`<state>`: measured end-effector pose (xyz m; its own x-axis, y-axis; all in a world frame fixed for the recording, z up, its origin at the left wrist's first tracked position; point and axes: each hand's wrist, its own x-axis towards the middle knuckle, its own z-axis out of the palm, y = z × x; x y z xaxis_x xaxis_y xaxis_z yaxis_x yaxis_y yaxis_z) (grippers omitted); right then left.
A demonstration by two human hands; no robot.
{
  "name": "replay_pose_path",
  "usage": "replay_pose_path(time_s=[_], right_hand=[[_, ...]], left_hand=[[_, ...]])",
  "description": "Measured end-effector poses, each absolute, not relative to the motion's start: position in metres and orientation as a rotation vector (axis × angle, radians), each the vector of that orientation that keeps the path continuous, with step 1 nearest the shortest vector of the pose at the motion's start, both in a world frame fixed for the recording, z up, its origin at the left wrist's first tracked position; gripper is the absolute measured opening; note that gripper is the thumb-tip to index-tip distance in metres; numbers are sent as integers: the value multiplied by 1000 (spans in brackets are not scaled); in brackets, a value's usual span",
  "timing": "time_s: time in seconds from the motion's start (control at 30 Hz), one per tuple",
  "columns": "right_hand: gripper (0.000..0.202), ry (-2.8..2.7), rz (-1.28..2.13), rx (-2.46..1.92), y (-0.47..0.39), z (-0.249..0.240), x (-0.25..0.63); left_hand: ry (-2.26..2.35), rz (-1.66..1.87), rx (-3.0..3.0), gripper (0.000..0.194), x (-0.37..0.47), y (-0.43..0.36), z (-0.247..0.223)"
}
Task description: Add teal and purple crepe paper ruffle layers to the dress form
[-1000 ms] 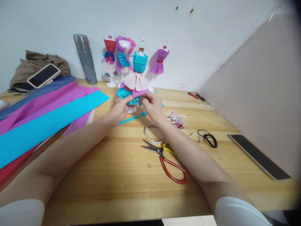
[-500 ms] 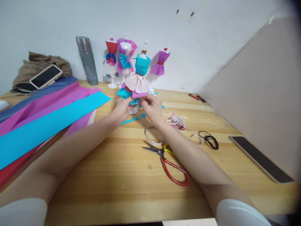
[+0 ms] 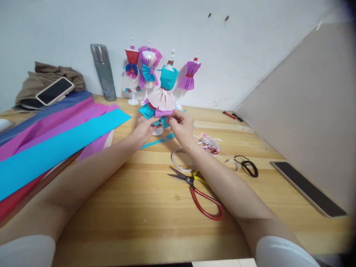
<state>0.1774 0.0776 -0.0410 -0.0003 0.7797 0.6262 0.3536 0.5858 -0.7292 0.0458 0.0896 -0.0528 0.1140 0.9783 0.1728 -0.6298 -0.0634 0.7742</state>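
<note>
A small mannequin stand wears a layered paper dress (image 3: pixel 162 98) with a turquoise top, a pale pink skirt and purple and turquoise lower tiers. At the dress's lower left, my left hand (image 3: pixel 145 129) is closed on the turquoise hem. My right hand (image 3: pixel 182 126) pinches the turquoise hem from the right, fingers bent together. Below both hands the white round base (image 3: pixel 157 131) shows in part. Three more dressed mannequins stand behind: one with a red top (image 3: pixel 132 56), one in purple and white (image 3: pixel 149 68), one in a purple dress (image 3: pixel 190 76).
Open scissors (image 3: pixel 190 180) and a whitish ring (image 3: pixel 172 158) lie by my right forearm. Paper scraps (image 3: pixel 210 144), black hair ties (image 3: pixel 250 167) and a dark tablet-like slab (image 3: pixel 307 188) are to the right. Coloured paper sheets (image 3: pixel 69 139), a bottle (image 3: pixel 104 74) and a phone (image 3: pixel 55 91) stand or lie left.
My right hand has shifted very slightly to the right, with the turquoise hem spread a little. My left hand stays in nearly the same place.
</note>
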Motion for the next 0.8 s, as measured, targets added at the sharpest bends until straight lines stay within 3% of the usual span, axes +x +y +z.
replay_pose_path(time_s=[0.37,0.53,0.67,0.8], right_hand=[[14,-1454,253,-943,78,-42,184],[15,-1711,64,-825,76,-40,187],[15,-1826,168,-879,82,-46,185],[7,-1465,534,-1070,82,-44,185]], left_hand=[[598,1361,895,24,40,93,-61],[595,1307,900,29,38,98,-68],[545,1151,947,35,25,100,-66],[469,902,997,44,0,105,-62]])
